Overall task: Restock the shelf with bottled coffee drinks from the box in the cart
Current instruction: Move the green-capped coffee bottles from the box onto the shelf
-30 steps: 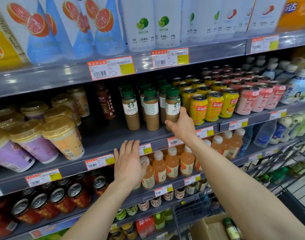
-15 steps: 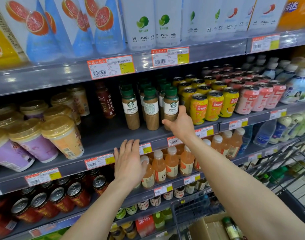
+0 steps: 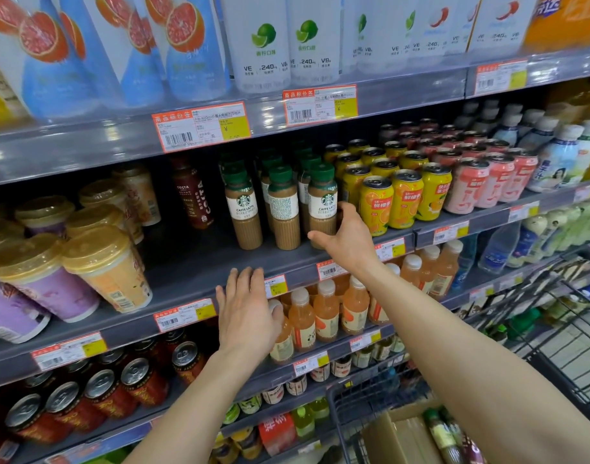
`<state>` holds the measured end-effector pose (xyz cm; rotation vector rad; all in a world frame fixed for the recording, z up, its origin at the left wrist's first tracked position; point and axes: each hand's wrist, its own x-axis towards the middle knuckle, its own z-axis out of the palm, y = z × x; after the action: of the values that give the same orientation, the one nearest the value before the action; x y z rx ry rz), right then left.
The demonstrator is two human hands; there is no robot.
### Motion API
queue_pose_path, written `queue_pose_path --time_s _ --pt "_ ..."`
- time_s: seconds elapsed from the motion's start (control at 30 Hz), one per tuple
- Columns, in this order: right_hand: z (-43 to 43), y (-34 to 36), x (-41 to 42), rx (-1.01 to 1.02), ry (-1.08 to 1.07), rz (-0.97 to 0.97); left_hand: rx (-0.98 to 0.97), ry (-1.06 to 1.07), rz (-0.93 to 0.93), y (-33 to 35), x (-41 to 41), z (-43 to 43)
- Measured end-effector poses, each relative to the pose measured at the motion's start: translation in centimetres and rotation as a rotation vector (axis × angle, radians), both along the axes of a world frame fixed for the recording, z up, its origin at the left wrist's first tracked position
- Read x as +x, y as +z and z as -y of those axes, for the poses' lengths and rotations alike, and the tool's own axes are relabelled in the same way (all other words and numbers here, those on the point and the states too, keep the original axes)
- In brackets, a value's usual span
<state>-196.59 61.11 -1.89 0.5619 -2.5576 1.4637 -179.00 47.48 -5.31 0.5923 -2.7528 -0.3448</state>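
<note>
Several green-capped coffee bottles stand on the middle shelf (image 3: 193, 262), three of them in the front row. My right hand (image 3: 349, 241) holds the lower part of the rightmost front coffee bottle (image 3: 322, 202), thumb in front and fingers round its right side. The bottle stands upright on the shelf, next to the yellow cans (image 3: 375, 205). With straight fingers, my left hand (image 3: 246, 313) rests flat against the shelf's front edge. A cardboard box (image 3: 394, 437) with more bottles (image 3: 442, 433) sits in the cart (image 3: 337, 396) at the bottom right.
Left of the coffee bottles stands a brown Costa bottle (image 3: 191, 195), then lidded cups (image 3: 106, 262). Pink cans (image 3: 467, 185) and white bottles fill the shelf's right end. Orange juice bottles (image 3: 325, 309) stand on the shelf below, dark cans (image 3: 99, 393) lower left.
My right hand has shifted the rightmost coffee bottle slightly to the left, closer to its neighbour. My left hand has stayed on the shelf edge.
</note>
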Motion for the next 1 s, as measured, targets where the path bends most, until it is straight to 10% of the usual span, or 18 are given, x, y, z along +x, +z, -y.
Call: queue_pose_path --time_s 0.23,1.0 --pt "-2.2 -2.6 4.3 0.017 -0.055 -0.15 -0.043 -0.155 -0.089 -0.2 0.4 -2.5" --pt "-24.8 -22.0 21.4 0.523 -0.031 0.393 0.186 -0.395 0.442 -14.7 10.6 -19.4"
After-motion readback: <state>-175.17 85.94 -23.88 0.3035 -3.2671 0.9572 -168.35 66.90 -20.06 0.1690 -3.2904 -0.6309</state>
